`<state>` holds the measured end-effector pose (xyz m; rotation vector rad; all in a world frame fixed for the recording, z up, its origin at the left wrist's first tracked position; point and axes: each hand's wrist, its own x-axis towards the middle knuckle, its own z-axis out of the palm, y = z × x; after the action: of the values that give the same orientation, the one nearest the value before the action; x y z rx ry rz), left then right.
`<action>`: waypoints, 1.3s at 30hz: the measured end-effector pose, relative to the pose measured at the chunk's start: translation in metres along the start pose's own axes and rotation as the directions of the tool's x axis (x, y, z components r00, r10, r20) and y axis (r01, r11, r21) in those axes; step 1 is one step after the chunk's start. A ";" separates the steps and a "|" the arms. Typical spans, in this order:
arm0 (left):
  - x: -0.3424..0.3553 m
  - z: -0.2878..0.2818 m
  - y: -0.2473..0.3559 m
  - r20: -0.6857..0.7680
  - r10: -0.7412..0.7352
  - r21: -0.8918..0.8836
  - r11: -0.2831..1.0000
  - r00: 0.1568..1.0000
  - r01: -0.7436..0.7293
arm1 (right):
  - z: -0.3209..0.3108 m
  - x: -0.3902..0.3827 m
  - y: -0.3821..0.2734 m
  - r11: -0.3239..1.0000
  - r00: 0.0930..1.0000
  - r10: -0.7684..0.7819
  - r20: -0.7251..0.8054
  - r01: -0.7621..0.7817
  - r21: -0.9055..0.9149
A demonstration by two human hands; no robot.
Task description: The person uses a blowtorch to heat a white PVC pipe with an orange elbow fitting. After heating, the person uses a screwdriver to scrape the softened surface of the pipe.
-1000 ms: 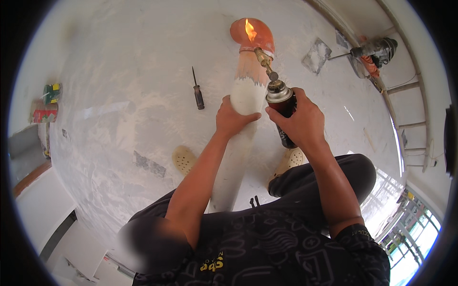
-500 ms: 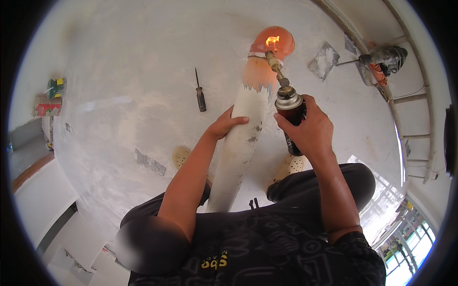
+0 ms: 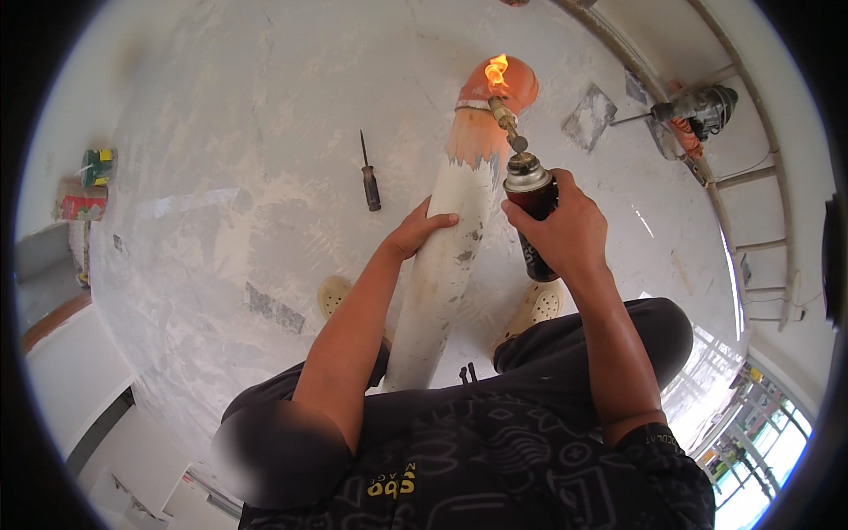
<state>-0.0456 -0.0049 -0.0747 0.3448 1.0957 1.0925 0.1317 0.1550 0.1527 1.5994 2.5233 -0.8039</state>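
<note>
My right hand is wrapped round the dark can of a gas torch, whose brass nozzle points away from me. A yellow-orange flame burns at its tip, over an orange elbow fitting. That elbow sits on the far end of a white pipe, which is stained orange with a ragged edge just below the joint. The pipe's near end runs between my legs. My left hand grips the pipe's left side around mid-length, thumb across its top.
A screwdriver lies left of the pipe. At the right, a power drill with a long bit rests near a ladder. Dark flat scraps lie on the whitish floor. Green and red containers stand far left.
The torch has shifted slightly left with my right hand, and its flame is taller. The elbow shows a little lower and further left in view. My left hand keeps its hold.
</note>
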 end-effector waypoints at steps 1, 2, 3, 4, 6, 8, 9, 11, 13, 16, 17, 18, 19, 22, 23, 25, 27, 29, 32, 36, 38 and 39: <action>0.000 0.000 0.000 -0.001 0.000 0.000 1.000 1.000 0.000 | 0.000 0.000 -0.001 1.000 1.000 0.007 0.015 -0.007 0.010; 0.001 0.000 -0.001 -0.010 -0.006 0.001 1.000 1.000 0.006 | 0.000 0.000 -0.002 1.000 1.000 0.013 0.019 -0.014 0.019; 0.002 0.000 -0.002 -0.001 0.010 0.000 1.000 1.000 -0.010 | 0.000 -0.001 -0.003 1.000 1.000 0.004 0.015 -0.004 0.012; 0.002 0.000 -0.003 -0.003 0.018 -0.002 1.000 1.000 -0.018 | 0.000 -0.001 -0.004 1.000 1.000 -0.007 0.004 0.007 0.006; 0.003 -0.001 -0.005 -0.006 0.017 -0.003 1.000 1.000 -0.017 | -0.001 -0.002 -0.003 1.000 1.000 -0.005 0.005 0.005 0.000; 0.004 -0.003 -0.007 -0.017 -0.005 0.003 1.000 1.000 0.005 | -0.001 -0.003 -0.001 1.000 1.000 0.011 0.016 -0.011 0.010; 0.005 -0.003 -0.008 -0.004 0.007 -0.004 1.000 1.000 -0.007 | -0.001 -0.004 0.001 1.000 1.000 0.015 0.010 -0.015 -0.002; 0.006 -0.005 -0.010 -0.001 0.019 -0.016 1.000 1.000 -0.019 | -0.001 -0.005 0.006 1.000 1.000 0.013 -0.018 -0.013 -0.009; 0.006 -0.007 -0.012 -0.008 0.004 -0.013 1.000 1.000 -0.004 | -0.001 -0.004 0.012 0.999 1.000 0.024 -0.019 -0.024 -0.022; 0.007 -0.009 -0.014 -0.012 -0.002 -0.004 1.000 1.000 0.002 | -0.002 -0.004 0.020 0.998 0.999 0.047 -0.016 -0.048 -0.030; 0.007 -0.009 -0.015 -0.031 -0.012 0.005 1.000 0.999 0.012 | -0.002 -0.004 0.023 0.998 0.998 0.054 -0.015 -0.055 -0.031; 0.007 -0.009 -0.015 -0.011 -0.001 -0.002 1.000 1.000 0.001 | -0.003 -0.004 0.025 0.998 0.998 0.059 -0.009 -0.059 -0.026; 0.007 -0.009 -0.015 -0.012 -0.001 -0.005 1.000 1.000 0.001 | -0.004 -0.003 0.027 0.998 0.998 0.064 -0.002 -0.064 -0.022; 0.006 -0.008 -0.014 -0.017 -0.007 -0.004 1.000 1.000 0.007 | -0.005 -0.003 0.031 0.997 0.997 0.073 0.006 -0.073 -0.018; 0.006 -0.008 -0.013 -0.028 -0.016 -0.001 1.000 0.999 0.016 | -0.005 -0.003 0.032 0.997 0.997 0.078 0.010 -0.078 -0.016; 0.006 -0.007 -0.012 -0.013 -0.013 -0.009 1.000 1.000 0.013 | -0.005 -0.003 0.034 0.995 0.995 0.094 0.017 -0.093 -0.018; 0.005 -0.006 -0.011 -0.012 -0.013 -0.012 1.000 1.000 0.013 | -0.005 -0.002 0.035 0.994 0.994 0.104 0.024 -0.104 -0.026; 0.005 -0.005 -0.010 -0.029 -0.020 -0.007 1.000 0.999 0.020 | -0.005 -0.002 0.037 0.993 0.994 0.109 0.026 -0.108 -0.042; 0.004 -0.005 -0.008 -0.021 -0.025 -0.014 1.000 0.999 0.025 | -0.005 -0.003 0.037 0.995 0.995 0.098 -0.001 -0.098 -0.025; 0.004 -0.004 -0.008 -0.017 -0.028 0.002 1.000 0.999 0.028 | -0.005 -0.003 0.036 0.995 0.995 0.101 0.006 -0.101 -0.027; 0.003 -0.004 -0.008 -0.041 -0.037 0.014 0.999 0.998 0.038 | -0.004 -0.004 0.035 0.995 0.995 0.096 0.005 -0.096 -0.023; 0.003 -0.004 -0.009 -0.023 -0.017 0.008 1.000 1.000 0.017 | -0.003 -0.005 0.034 0.996 0.996 0.085 0.005 -0.085 -0.011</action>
<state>-0.0440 -0.0072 -0.0844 0.3291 1.1217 1.0794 0.1642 0.1637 0.1435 1.6855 2.4328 -0.7832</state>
